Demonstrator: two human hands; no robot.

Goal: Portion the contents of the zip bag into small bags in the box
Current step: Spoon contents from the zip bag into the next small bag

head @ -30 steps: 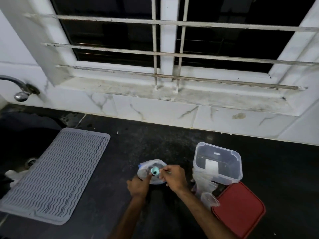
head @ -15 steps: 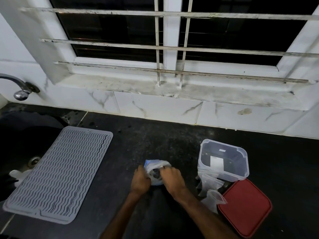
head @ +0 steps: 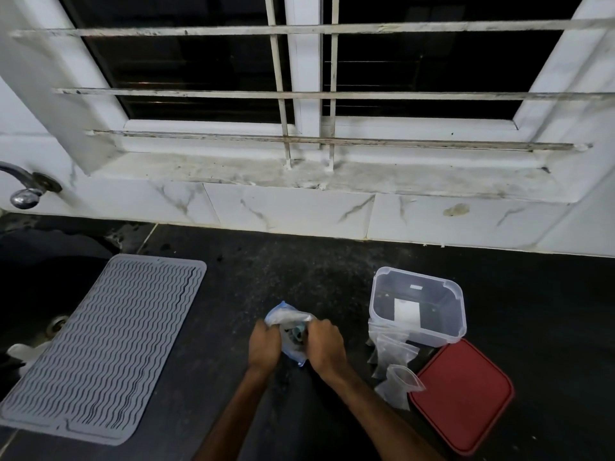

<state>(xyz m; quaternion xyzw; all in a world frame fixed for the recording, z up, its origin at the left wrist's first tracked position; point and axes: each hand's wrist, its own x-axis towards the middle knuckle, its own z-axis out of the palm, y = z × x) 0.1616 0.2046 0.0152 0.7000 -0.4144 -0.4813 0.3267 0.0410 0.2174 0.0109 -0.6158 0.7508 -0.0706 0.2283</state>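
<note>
A clear zip bag [head: 289,319] with a blue seal strip and dark contents sits on the black counter [head: 299,271] between my hands. My left hand [head: 264,347] grips its left side and my right hand [head: 324,344] grips its right side, fingers curled round the plastic. A small teal object shows inside the bag between my fingers. To the right stands a clear plastic box [head: 417,306], open and with a white label inside. Several small clear bags [head: 394,357] lie in front of the box, one [head: 401,382] standing open.
A red lid [head: 462,395] lies at the lower right beside the small bags. A grey ribbed mat [head: 103,344] covers the counter's left part, next to a dark sink [head: 36,284] with a tap [head: 23,191]. A tiled wall and barred window rise behind.
My hands have closed in on the zip bag's two sides, and its round open mouth is now squeezed narrower. The teal object has sunk inside the bag.
</note>
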